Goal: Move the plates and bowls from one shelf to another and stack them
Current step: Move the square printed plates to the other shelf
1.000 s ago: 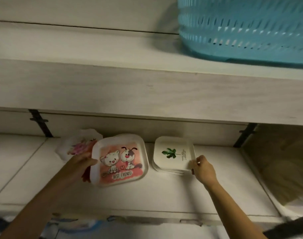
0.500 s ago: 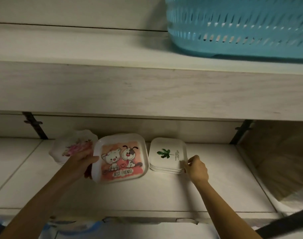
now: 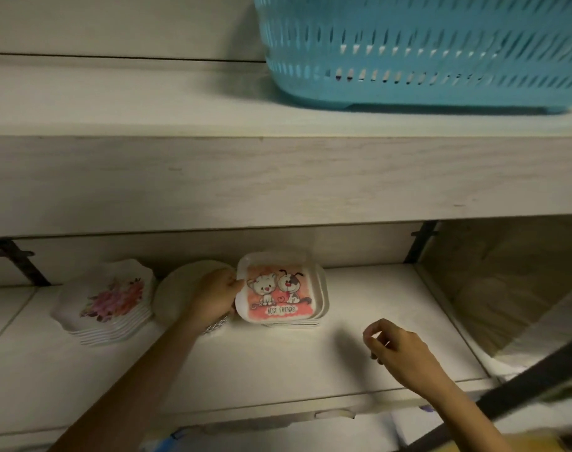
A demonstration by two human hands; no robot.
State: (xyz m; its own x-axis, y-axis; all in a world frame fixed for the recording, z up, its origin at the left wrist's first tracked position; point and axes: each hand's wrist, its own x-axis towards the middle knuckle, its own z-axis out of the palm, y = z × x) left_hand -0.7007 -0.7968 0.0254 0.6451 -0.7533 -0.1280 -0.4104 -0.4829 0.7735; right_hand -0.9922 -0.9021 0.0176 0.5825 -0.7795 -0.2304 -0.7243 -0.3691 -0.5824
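Head view, looking down and forward at two pale wooden shelves.

On the lower shelf (image 3: 278,360), toward the back edge and about midway along: a cartoon plate (image 3: 279,288), square with rounded corners, printed with a cat, a dog and "BEST FRIENDS". Lying flat on top of a stack of white square plates (image 3: 323,303), whose rims show along its right and front sides.

Left hand (image 3: 214,298) reaching in from the front left, gripping the cartoon plate's left rim. Thumb on top of the rim, other fingers curled and hidden below it.

Right hand (image 3: 397,352) over the shelf's front right part, well apart from the plates. Fingers loosely curled, thumb and forefinger close together, nothing in them. Cannot tell whether touching the shelf or just above it.

Just left of the left hand, partly behind it: a round pale dish (image 3: 183,288), plate or bowl not clear.

Further left, near the back edge: a stack of floral plates (image 3: 108,298) with scalloped rims and a pink flower print on the top one, just beside the round dish.

Against the back wall under the upper shelf (image 3: 115,106): black brackets (image 3: 17,262), one at the left, one at the right.

On the upper shelf's right part: a turquoise slotted basket (image 3: 408,50), cut off by the top and right edges of the view.
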